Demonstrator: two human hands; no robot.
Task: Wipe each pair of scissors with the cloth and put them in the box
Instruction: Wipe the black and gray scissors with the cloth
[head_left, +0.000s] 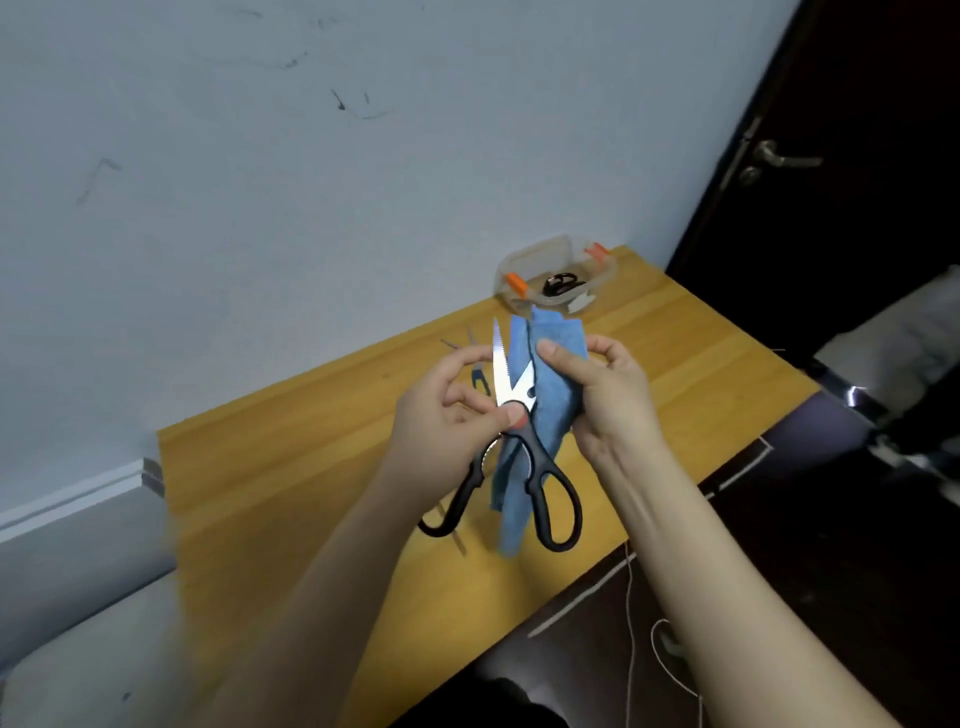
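**Steel blades wiped with cloth above the table**

Steel and black plastic make up the kitchen scissors, held in the air above the wooden table, on the near side of the box, with the blades parted and pointing up toward it. The left hand grips the scissors at the pivot, thumb pressed on the joint and fingers curled behind the serrated blade. The right hand is closed on the blue cloth, pinching it around the second blade; the rest of the cloth hangs down behind the handles. The clear box, with orange clips, stands at the far edge of the table by the wall and already contains a dark-handled pair of scissors. Left of the box and nearer the viewer, a small pair of scissors lies on the table, partly hidden behind the left hand.

Handling, as a judgement: the held scissors appear rigid and moderately heavy, with sharp edges and one toothed blade that could snag the soft, limp cloth. The safest hold is at the pivot or the handle loops, stroking the cloth from pivot toward tip along the flat of the blade. The polished metal may be slippery, so the pivot grip should be firm.
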